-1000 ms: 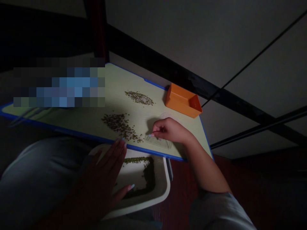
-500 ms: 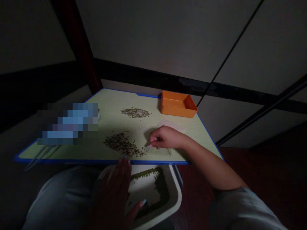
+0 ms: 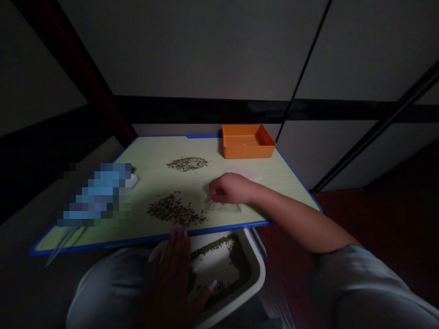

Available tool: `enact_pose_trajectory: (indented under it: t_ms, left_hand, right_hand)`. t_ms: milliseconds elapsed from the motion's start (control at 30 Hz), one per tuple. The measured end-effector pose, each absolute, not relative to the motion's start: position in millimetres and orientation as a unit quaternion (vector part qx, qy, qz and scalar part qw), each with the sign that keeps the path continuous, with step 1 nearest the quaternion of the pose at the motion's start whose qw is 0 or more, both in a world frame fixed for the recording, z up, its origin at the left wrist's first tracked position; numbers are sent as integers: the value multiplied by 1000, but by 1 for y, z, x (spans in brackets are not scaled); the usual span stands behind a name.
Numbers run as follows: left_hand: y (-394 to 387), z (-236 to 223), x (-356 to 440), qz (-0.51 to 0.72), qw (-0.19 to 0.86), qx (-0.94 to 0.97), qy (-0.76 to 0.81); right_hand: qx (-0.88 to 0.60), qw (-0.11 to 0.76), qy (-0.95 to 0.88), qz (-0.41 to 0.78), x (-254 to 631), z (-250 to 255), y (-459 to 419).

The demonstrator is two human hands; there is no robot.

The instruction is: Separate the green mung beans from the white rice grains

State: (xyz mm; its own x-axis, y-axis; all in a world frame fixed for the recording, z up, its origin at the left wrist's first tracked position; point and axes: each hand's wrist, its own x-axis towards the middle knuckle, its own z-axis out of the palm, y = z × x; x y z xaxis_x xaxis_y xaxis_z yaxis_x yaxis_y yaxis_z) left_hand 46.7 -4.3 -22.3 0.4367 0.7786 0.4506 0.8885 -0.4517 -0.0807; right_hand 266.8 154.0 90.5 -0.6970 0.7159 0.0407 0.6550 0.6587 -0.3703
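Note:
My right hand (image 3: 230, 188) is over the low pale-yellow table (image 3: 274, 187), its fingers curled in a pinch. Whatever lies between the fingertips is too small or hidden to make out. Just under it is a small rectangular print (image 3: 224, 207) on the tabletop. To its left spreads a pile of dark bean-like grains (image 3: 173, 210). A pinkish-white pile of fine grains (image 3: 243, 173) lies partly behind the wrist. My left hand (image 3: 168, 269), fingers stretched out and thumb apart, is at the table's front edge, over a white tub (image 3: 259, 274) with green grains (image 3: 238, 260) inside.
A mixed green and pale pile (image 3: 187, 163) lies farther back on the table. An orange box (image 3: 249, 151) stands at the back right corner. On the left is a blurred-out blue item (image 3: 98, 194). Behind the table rises a panelled wall (image 3: 192, 55).
The whole view has turned and shifted a little. My right hand stays pinched by the print, and my left hand remains at the front edge. The piles look the same.

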Motion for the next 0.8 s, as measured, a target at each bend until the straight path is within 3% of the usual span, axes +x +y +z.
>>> enact_pose_trajectory:
  t_ms: [400, 800]
  left_hand:
    - [-7, -16, 48, -175, 130, -833, -509]
    - [-6, -17, 48, -174, 157, -835, -498]
  right_hand:
    - [-325, 104, -905, 254, 265, 93, 151]
    - [-311, 93, -907, 268, 269, 98, 150]
